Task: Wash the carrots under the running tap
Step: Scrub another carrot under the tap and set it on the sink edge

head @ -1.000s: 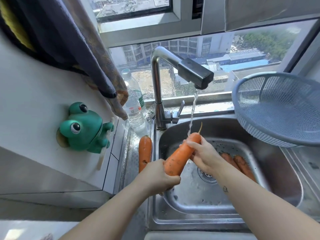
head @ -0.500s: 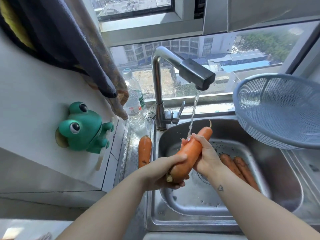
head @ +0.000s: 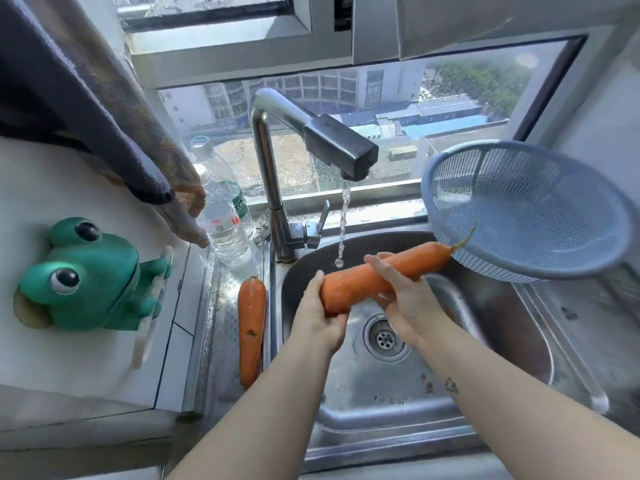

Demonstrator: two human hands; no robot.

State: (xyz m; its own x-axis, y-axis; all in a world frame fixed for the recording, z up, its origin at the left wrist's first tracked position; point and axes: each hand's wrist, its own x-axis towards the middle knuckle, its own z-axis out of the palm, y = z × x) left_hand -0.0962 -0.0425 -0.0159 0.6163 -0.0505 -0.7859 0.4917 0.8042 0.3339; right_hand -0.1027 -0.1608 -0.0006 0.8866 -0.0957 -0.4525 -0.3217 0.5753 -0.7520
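While water runs from the tap [head: 332,147] in a thin stream [head: 343,223], both hands have one carrot [head: 349,289] over the sink [head: 502,341]. It lies slanted, thick end low and to the left, thin tip up to the right, its root thread crossing in front of the basket [head: 530,209] rim; whether they touch, I cannot tell.

Left hand [head: 320,320] cups the thick end from below, thumb up against the butt, fingers curled underneath. Right hand [head: 405,299] is wrapped over the middle, fingertips [head: 374,259] showing on the carrot's far side. A firm two-handed hold!

The stream comes down between the two hands and breaks up just above the carrot's thick half. Straight below the hands sits the drain [head: 384,337].

Over on the steel ledge to the left of the bowl lies a second carrot [head: 251,327], lengthwise, thick end toward the window, untouched by either hand. Behind it stands a clear bottle [head: 225,223], close to the tap's base. A green frog [head: 86,275] sits on the white wall at far left, and a dark cloth [head: 104,109] hangs above it. The blue basket rests tilted on the right side of the sink.
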